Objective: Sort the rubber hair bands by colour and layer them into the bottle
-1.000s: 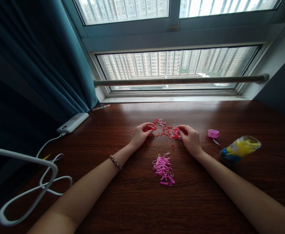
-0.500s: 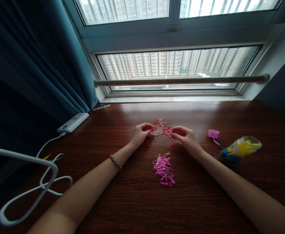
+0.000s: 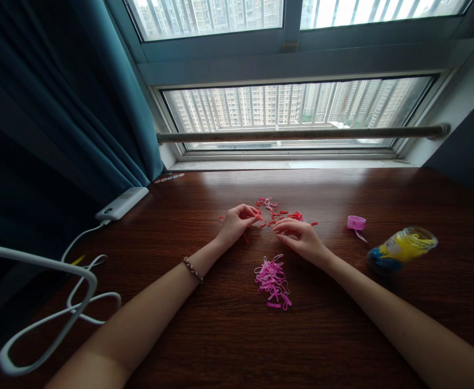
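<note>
My left hand (image 3: 237, 222) is closed in a pinch on red rubber bands (image 3: 258, 216) at the far middle of the table. Its other fingers curl behind the fingertips. My right hand (image 3: 299, 239) hovers low over the table to the right, its fingertips pointing left and a little apart, with nothing visible between them. Just beyond it lies a small heap of red bands (image 3: 295, 216) with some pink among them. A pile of pink rubber bands (image 3: 273, 282) rests nearer me, between my forearms. Pale pink and red bands (image 3: 267, 203) are scattered behind the hands.
A clear jar (image 3: 402, 248) of yellow and blue bands lies tilted at the right. Beside it is a pink ring-shaped piece (image 3: 356, 222) with a tail. At the left are a white power bank (image 3: 122, 203), its white cable (image 3: 86, 286) and a blue curtain (image 3: 99, 97).
My right hand has moved left and slightly toward me, away from the red and pink heap, which now shows behind it. My left hand stays pinched in nearly the same place.
</note>
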The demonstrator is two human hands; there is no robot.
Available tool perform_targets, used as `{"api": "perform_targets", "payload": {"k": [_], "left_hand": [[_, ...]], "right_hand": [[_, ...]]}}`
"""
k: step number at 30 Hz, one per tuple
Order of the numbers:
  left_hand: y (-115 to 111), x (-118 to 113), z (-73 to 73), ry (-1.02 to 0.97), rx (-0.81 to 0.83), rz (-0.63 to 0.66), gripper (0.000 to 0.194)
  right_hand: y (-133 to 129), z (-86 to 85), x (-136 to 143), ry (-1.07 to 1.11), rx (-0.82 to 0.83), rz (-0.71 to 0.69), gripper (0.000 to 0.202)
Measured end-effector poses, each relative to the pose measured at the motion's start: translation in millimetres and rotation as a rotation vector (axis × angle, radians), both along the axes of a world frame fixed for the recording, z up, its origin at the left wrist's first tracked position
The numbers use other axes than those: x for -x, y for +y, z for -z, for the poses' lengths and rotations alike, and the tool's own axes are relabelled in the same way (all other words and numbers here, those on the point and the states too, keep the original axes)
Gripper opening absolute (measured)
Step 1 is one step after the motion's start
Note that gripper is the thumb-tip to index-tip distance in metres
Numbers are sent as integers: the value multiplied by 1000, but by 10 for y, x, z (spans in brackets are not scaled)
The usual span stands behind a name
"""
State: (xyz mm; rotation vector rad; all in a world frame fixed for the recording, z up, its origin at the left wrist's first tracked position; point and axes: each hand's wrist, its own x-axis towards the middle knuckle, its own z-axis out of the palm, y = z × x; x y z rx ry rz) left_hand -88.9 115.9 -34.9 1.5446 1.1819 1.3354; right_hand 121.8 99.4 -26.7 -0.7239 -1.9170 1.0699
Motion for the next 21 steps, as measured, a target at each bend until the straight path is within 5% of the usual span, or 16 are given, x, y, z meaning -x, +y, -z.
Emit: {"api": "perform_targets", "payload": {"k": [7,21], "left_hand": [[-124,-88,-53,296,-176,59,19],[-118,-84,-52,280,-132,125,17]], "right_hand": [[-38,47,41,-229,-423,-30,50],[11,93,49,-169,-346,7,37]]}}
